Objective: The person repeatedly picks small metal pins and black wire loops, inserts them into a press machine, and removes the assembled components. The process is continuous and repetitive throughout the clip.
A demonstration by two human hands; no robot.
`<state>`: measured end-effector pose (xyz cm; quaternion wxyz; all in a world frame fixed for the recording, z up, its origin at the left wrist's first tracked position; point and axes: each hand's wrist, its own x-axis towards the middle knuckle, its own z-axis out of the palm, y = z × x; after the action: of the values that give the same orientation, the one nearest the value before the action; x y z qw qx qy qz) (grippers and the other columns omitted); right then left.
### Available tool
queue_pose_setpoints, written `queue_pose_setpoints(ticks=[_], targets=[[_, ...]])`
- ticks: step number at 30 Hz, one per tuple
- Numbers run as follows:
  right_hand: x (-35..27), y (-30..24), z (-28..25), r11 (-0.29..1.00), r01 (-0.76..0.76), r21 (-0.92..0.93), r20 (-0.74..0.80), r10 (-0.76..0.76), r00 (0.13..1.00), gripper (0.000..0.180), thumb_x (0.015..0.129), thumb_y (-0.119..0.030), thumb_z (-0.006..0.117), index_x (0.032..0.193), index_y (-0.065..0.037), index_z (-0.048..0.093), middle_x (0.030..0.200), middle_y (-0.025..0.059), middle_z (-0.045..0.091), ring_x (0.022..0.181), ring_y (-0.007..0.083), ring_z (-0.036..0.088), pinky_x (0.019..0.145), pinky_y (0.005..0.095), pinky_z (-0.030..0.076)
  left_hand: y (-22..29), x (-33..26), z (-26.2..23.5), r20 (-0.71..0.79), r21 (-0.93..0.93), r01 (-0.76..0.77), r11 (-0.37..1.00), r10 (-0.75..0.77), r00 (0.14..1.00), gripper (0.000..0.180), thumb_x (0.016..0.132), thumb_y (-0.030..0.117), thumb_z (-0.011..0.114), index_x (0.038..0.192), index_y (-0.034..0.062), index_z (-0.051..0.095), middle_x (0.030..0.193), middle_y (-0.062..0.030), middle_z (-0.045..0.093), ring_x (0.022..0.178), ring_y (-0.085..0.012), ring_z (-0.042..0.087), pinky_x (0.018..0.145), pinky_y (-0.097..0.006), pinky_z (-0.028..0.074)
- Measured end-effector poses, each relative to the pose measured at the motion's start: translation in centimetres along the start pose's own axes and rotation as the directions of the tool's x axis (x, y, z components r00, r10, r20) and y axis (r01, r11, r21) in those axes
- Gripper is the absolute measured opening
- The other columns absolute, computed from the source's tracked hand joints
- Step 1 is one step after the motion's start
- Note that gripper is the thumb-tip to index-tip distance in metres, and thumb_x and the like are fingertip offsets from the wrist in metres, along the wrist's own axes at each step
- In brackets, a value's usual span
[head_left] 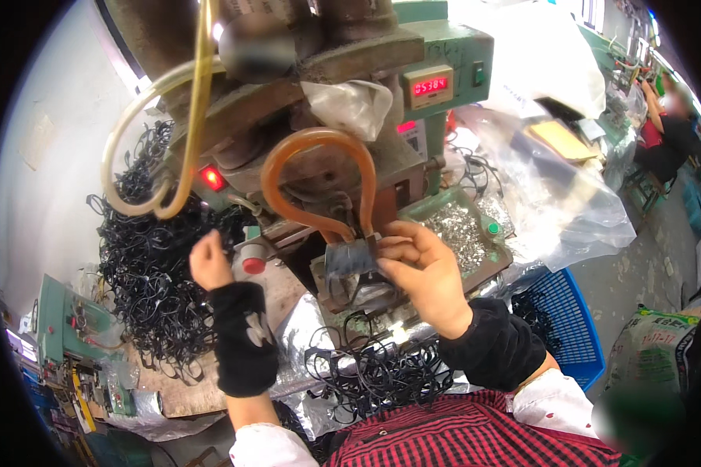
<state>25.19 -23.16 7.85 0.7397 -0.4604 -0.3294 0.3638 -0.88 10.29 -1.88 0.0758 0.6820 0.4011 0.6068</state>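
My right hand (424, 268) reaches to the front of a press machine (311, 187). Its thumb and fingers close in beside a dark block (349, 257) fed by an orange hose (319, 140). What they grip, if anything, is hidden. Below the block, a black loop-shaped part (374, 292) sits in the metal fixture. My left hand (212, 263), with its fingers curled, is raised to the left of a red push button (253, 265), apart from it. Nothing shows in that hand.
Tangled black straps (156, 272) heap on the table at left. More black loops (382, 366) lie before me. A tray of metal scraps (459, 233), a blue basket (576, 319) and clear plastic bags (553, 194) stand at right. Another person (666, 128) sits far right.
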Motion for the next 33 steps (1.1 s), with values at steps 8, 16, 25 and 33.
queue_pose_setpoints(ticks=[8, 16, 25, 33], targets=[[-2.8, -2.5, 0.2, 0.950, 0.164, -0.266, 0.086, -0.146, 0.986, 0.050, 0.084, 0.003, 0.061, 0.133, 0.005, 0.048, 0.128, 0.0137, 0.058, 0.113, 0.0208, 0.060, 0.099, 0.0327, 0.045, -1.8, -1.4, -0.8, 0.229, 0.609, -0.126, 0.783, -0.022, 0.973, 0.029, 0.094, 0.027, 0.065, 0.082, 0.0002, 0.069, 0.077, -0.0055, 0.070, 0.069, -0.0127, 0.061, 0.066, -0.028, 0.048], [-2.3, 0.9, -6.7, 0.836, 0.104, -0.539, -0.159, -0.222, 0.962, 0.037, 0.082, -0.002, 0.063, 0.119, 0.000, 0.063, 0.116, 0.0103, 0.066, 0.113, 0.0201, 0.058, 0.100, 0.0323, 0.043, 5.9, -5.3, -6.3, 0.591, -0.711, 0.661, -0.240, -0.713, 0.376, 0.018, 0.096, 0.023, 0.063, 0.098, 0.0067, 0.056, 0.087, -0.0030, 0.059, 0.080, -0.0155, 0.057, 0.070, -0.029, 0.050], [-1.7, 4.5, -12.5, 0.015, 0.081, -0.997, 0.062, -0.512, 0.857, 0.018, 0.074, -0.010, 0.074, 0.089, -0.005, 0.065, 0.087, 0.0120, 0.062, 0.092, 0.0331, 0.056, 0.078, 0.0428, 0.046, 33.1, -9.6, -5.8, 0.451, -0.729, 0.455, 0.512, -0.143, 0.881, 0.015, 0.086, -0.007, 0.068, 0.094, -0.0002, 0.058, 0.090, -0.0098, 0.069, 0.082, -0.0142, 0.066, 0.074, -0.025, 0.052], [2.3, 3.8, -11.3, 0.103, 0.169, -0.980, 0.080, -0.574, 0.815, 0.009, 0.075, -0.011, 0.071, 0.082, -0.008, 0.067, 0.083, 0.0083, 0.064, 0.089, 0.0311, 0.058, 0.075, 0.0423, 0.047, 33.6, -9.4, -2.8, 0.496, -0.606, 0.441, 0.662, -0.119, 0.860, 0.012, 0.086, -0.001, 0.072, 0.094, -0.0005, 0.063, 0.088, -0.0031, 0.067, 0.078, -0.0073, 0.061, 0.072, -0.021, 0.048]])
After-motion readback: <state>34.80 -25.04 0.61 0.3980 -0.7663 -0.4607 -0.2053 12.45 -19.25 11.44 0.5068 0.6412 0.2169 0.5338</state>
